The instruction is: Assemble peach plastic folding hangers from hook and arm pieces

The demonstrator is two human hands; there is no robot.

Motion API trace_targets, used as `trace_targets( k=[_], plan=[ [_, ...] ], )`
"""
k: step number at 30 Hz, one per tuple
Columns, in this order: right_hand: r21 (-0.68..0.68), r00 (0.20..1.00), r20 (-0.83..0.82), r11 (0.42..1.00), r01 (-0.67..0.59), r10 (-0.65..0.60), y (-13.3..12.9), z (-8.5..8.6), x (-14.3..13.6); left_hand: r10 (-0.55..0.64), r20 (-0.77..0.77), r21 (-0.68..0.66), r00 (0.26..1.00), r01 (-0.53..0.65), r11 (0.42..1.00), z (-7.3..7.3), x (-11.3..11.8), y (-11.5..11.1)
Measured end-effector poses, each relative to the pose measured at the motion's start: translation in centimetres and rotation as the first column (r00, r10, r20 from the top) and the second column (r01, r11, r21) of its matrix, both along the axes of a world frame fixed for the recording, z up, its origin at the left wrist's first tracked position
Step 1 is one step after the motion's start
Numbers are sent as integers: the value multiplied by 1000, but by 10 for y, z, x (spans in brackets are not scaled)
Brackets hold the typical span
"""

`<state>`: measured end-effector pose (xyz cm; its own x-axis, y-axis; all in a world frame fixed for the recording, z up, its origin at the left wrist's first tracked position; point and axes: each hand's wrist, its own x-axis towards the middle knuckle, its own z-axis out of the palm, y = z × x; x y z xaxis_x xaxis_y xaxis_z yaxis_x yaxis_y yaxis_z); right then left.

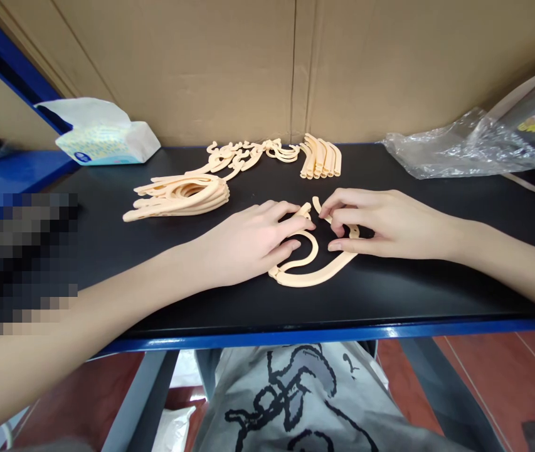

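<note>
Curved beige plastic pieces [317,275] lie on the black tabletop between my hands, forming a rounded outline with a smaller curl inside. My left hand [260,242] rests palm down at their left side, its fingers apart, the fingertips near a short upper piece [303,211]. From the right reaches my right hand [375,223], fingers bent and apart over the right part of the outline, next to a thin piece [316,203]. Neither hand is closed around a piece. What lies under the fingers is partly hidden.
A stack of beige curved parts [187,196] sits at the left. Small hooked parts [234,156] and short tubes [321,157] lie at the back. A tissue pack [107,141] stands back left, a clear plastic bag [460,147] back right. The blue table edge [295,337] runs in front.
</note>
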<state>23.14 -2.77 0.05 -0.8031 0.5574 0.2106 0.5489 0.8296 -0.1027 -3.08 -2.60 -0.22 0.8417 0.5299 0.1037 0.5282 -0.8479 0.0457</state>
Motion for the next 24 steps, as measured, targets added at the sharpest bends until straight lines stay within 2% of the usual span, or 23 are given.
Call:
trace_targets(
  k=[11,16,24],
  plan=[
    [71,1000,2,997,-17,17,0,-5,0,-68,46,7,997,68,998,0,1,1],
    [14,998,-62,1000,-13,14,3,-6,0,-116,73,12,991,115,993,1,0,0],
    [-49,992,-119,998,-38,32,8,-9,5,-119,71,19,990,117,993,-1,0,1]
  ],
)
